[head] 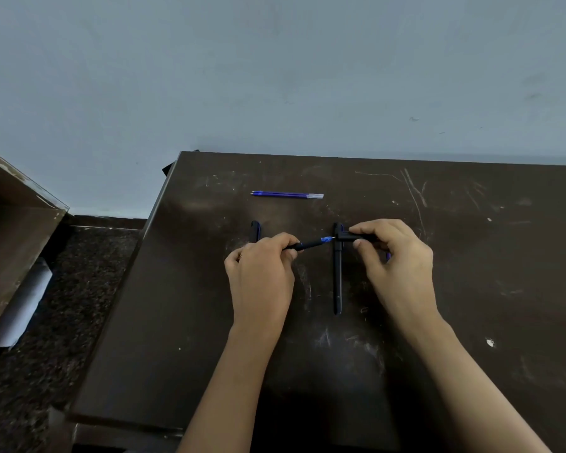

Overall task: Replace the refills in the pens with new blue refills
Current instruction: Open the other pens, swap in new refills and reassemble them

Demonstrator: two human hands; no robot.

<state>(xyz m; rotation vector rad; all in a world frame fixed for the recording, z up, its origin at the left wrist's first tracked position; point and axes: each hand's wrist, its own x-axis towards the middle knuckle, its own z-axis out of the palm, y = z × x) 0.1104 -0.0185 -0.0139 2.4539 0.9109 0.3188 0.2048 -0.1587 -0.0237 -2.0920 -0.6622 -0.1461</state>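
Table: dark brown table point(471, 289), its top scratched and scuffed with pale marks, its far edge against the wall.
Wall: plain pale blue-grey wall point(275, 76), with a few small dark specks on the right.
Floor: dark speckled floor point(62, 322) to the left of the table.
Left side: a brown wooden piece of furniture point(10, 240) at the left edge, with a pale cylinder point(23, 305) leaning beside it.
Refills: two blue refills point(286, 194) lie side by side near the far edge of the table, tips pointing left, clear ends to the right, well apart from the hands.
Pen in hand: a black pen body point(307, 245) with a blue tip, pointing right toward the cap.
Cap: a black cap point(353, 237) held level, its open end just beside the pen's tip; whether they touch cannot be told.
Left hand: left hand point(262, 273), fingers closed around the pen body.
Right hand: right hand point(396, 259), thumb and fingers pinched on the cap.
Other pens: one capped black pen point(338, 282) lies on the table between the hands, lengthwise toward the wall; another black pen point(255, 230) shows partly behind the left hand; a blue sliver shows at the right hand's far side, too hidden to identify.
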